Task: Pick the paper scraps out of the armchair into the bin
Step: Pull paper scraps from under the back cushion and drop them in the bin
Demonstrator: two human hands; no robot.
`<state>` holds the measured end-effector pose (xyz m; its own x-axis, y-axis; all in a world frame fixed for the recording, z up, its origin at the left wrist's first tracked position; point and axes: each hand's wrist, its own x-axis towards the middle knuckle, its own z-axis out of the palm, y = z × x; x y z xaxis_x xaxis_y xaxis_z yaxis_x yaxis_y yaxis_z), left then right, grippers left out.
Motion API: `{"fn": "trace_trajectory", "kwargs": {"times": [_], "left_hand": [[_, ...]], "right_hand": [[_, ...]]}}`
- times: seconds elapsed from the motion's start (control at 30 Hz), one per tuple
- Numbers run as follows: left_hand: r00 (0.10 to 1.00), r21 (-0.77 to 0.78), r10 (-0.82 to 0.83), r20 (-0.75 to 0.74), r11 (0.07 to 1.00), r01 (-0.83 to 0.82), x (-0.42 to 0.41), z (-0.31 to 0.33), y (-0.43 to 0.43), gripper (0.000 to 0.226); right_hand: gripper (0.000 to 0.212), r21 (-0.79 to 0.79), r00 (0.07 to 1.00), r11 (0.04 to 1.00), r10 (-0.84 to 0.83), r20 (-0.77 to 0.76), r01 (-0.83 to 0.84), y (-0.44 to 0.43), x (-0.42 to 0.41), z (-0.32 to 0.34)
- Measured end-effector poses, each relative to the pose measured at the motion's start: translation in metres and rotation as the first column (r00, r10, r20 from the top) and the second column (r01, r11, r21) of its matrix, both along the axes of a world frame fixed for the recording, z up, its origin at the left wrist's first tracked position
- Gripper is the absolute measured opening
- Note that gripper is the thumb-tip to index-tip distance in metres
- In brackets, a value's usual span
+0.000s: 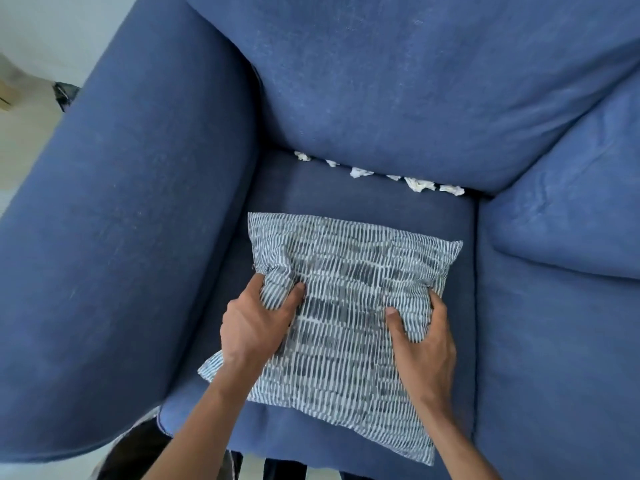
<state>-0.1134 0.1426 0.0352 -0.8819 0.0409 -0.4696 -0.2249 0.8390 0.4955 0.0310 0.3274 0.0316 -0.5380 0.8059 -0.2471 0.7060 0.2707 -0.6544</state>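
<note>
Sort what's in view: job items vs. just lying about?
Job:
- paper scraps, in the crease behind the seat
- armchair
- cushion, gripped by left hand and right hand

Just lying about:
- dark object on the floor past the armrest

No bin in view.

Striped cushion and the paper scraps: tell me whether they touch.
Apart. The head view shows a band of bare blue seat between the striped cushion and the paper scraps along the back crease.

Left hand [254,327], right hand [424,344] bare; forearms sleeveless; no rings, no watch.
</note>
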Motion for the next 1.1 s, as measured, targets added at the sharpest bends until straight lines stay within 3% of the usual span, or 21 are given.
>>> {"fn": "trace_trajectory", "kwargs": {"times": [0.1, 0.23, 0.4, 0.6, 0.7, 0.83, 0.9, 1.1], "left_hand": [[0.998, -0.062, -0.067, -0.003, 0.996, 0.067, 0.008, 0.001, -0.004, 0.076], [0.990, -0.152, -0.103, -0.101, 0.984, 0.087, -0.004, -0.002, 0.004, 0.091], [0.948, -0.241, -0.149, -0.283, 0.967, 0.080, -0.021, 0.008, 0.025, 0.077], [0.910, -0.046, -0.237, -0.339, 0.971, 0.236, -0.051, -0.005, 0.086, 0.039], [0.891, 0.030, -0.307, -0.336, 0.942, 0.335, -0.064, -0.011, 0.129, 0.037], [0.895, 0.071, -0.386, -0.224, 0.909, 0.410, -0.091, -0.026, 0.183, 0.044], [0.913, 0.043, -0.372, -0.168, 0.922, 0.384, -0.104, -0.037, 0.204, 0.047], [0.991, 0.048, -0.094, -0.098, 0.994, 0.099, -0.143, -0.086, 0.235, 0.052]], "right_hand": [[0.081, -0.034, 0.998, 0.999, -0.002, 0.069, 0.005, -0.003, 0.011, -0.003], [0.076, -0.048, 0.997, 0.997, -0.051, 0.050, 0.054, 0.009, 0.000, -0.003], [0.074, -0.006, 0.996, 0.996, -0.093, 0.001, 0.093, 0.026, -0.020, -0.004], [0.069, 0.039, 0.997, 0.997, -0.065, -0.033, 0.066, 0.074, -0.056, -0.018], [0.067, 0.057, 0.993, 0.992, -0.106, -0.045, 0.108, 0.109, -0.078, -0.028], [0.066, 0.012, 0.992, 0.992, -0.127, -0.001, 0.127, 0.157, -0.110, -0.044], [0.064, 0.001, 0.994, 0.995, -0.105, 0.032, 0.105, 0.179, -0.122, -0.056], [0.061, 0.007, 0.983, 0.989, -0.150, 0.105, 0.150, 0.227, -0.160, -0.089]]}}
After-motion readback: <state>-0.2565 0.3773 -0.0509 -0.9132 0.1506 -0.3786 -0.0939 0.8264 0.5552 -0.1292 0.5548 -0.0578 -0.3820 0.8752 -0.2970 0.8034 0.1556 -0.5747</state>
